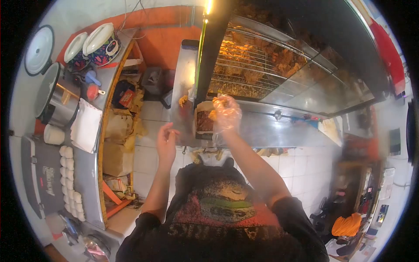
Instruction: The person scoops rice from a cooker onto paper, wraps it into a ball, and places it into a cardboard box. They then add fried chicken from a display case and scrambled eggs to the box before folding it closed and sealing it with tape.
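My right hand (pixel 228 115), in a clear plastic glove, is closed on a piece of fried chicken (pixel 214 114) with an orange-brown crust. It is above the right side of an open box (pixel 195 131) on the metal counter. Something dark brown lies in the box; I cannot make out what. My left hand (pixel 166 139) is bare and hangs in the air left of the box, its fingers loosely bent and apart, holding nothing. Beyond my hands, a lit glass display case (pixel 279 89) has many fried pieces on its wire racks.
A crumb of fried food (pixel 183 101) sits on the counter (pixel 262 131) left of the case. To the left, a side table (pixel 94 163) carries patterned pots (pixel 102 46), a large steel pot (pixel 61 102), white paper sheets (pixel 86 126) and rows of dough balls (pixel 70 174).
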Tool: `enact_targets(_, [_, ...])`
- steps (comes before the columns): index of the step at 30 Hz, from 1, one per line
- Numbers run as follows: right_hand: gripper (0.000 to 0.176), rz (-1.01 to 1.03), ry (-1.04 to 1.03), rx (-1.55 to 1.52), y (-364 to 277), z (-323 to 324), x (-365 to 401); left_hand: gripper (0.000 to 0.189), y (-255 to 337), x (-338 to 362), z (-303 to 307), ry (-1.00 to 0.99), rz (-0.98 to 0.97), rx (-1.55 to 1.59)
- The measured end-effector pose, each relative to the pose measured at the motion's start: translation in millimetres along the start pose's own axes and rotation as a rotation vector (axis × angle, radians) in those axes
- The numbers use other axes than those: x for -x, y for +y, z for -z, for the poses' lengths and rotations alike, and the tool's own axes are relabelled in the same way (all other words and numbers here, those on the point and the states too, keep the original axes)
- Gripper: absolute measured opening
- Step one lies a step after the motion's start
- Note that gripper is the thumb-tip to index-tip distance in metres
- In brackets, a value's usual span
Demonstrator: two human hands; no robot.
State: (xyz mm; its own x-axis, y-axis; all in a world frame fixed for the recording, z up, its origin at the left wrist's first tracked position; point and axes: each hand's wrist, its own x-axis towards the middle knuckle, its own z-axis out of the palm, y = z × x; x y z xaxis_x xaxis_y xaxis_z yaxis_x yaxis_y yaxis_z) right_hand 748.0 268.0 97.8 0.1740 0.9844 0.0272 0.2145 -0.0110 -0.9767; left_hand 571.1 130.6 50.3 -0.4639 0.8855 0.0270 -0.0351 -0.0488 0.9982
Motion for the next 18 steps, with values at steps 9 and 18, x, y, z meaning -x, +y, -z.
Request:
enact_targets(9, [0.018,-0.145,-0.129,0.066,-25.1,0.8,6.5,0.028,-16.4,6.4,-9.0,-0.002,0.047,0.112])
enact_targets(18, [0.023,-0.298,-0.387,-0.074,0.6,19.9,-11.8,0.028,-22.1,7.9,-17.1,-0.071,0.111,0.087])
